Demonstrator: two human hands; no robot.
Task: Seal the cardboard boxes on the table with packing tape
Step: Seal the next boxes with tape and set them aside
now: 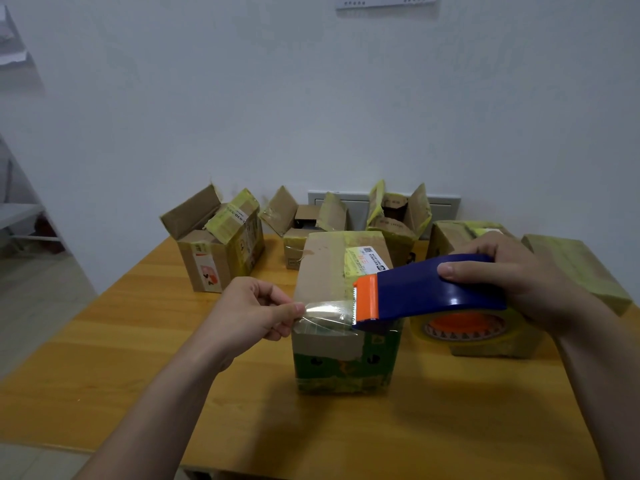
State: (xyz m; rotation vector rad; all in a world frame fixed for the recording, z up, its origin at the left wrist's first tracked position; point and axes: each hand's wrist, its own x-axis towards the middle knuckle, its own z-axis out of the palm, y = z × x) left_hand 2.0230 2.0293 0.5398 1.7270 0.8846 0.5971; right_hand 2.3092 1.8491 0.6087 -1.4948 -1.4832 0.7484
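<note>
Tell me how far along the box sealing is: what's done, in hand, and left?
Likely done: the far-right box and the neighbouring box, both closed under yellowish tape. In hand: the right hand holds the tape dispenser, and the left hand pinches the tape end over the near edge of the centre box; strip not yet laid. Left: the back-left box, back-middle box and back-right box, flaps open.

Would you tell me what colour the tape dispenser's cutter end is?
The cutter end is orange, seen in the head view.
</note>
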